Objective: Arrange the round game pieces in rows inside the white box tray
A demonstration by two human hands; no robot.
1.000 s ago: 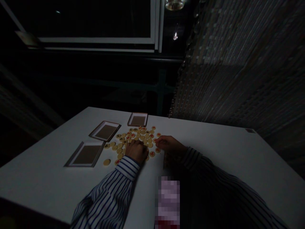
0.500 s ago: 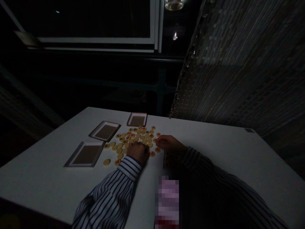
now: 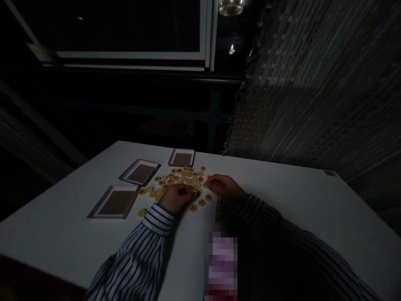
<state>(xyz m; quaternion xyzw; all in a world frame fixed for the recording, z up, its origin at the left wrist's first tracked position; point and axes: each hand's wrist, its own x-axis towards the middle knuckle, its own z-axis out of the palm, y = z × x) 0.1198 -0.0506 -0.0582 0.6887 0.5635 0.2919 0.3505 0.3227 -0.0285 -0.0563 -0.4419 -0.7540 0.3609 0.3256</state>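
Lying flat on the white bench [image 3: 282, 200] is a loose spread of round cream game discs [image 3: 184, 179], some marked in red, some in black, a few blank side up. The left hand [image 3: 177, 196] rests on the near edge of that spread, knuckles up and fingers curled under. The light is too dim to tell whether it pinches a disc or only presses on them. The right hand [image 3: 224, 187] sits at the spread's right edge, also curled, with its fingertips against an outlying disc; its grip cannot be made out either. Both wrists come out of striped sleeves [image 3: 147, 242]. A lone disc [image 3: 142, 212] lies off the spread's near-left side.

The discs look thin, smooth and closely packed, so a dragging cuff or a curled hand could shove the neighbouring discs, flip them, or send one sliding towards the bench edge. In this gloom the red and black marks could easily be confused.

Three shallow rectangular trays with pale rims and brown floors lie on the bench: the near tray [image 3: 115, 202] to the left of the spread, the middle tray [image 3: 140, 172] to its far left, and the far tray [image 3: 182, 158] just beyond it. None shows anything inside.
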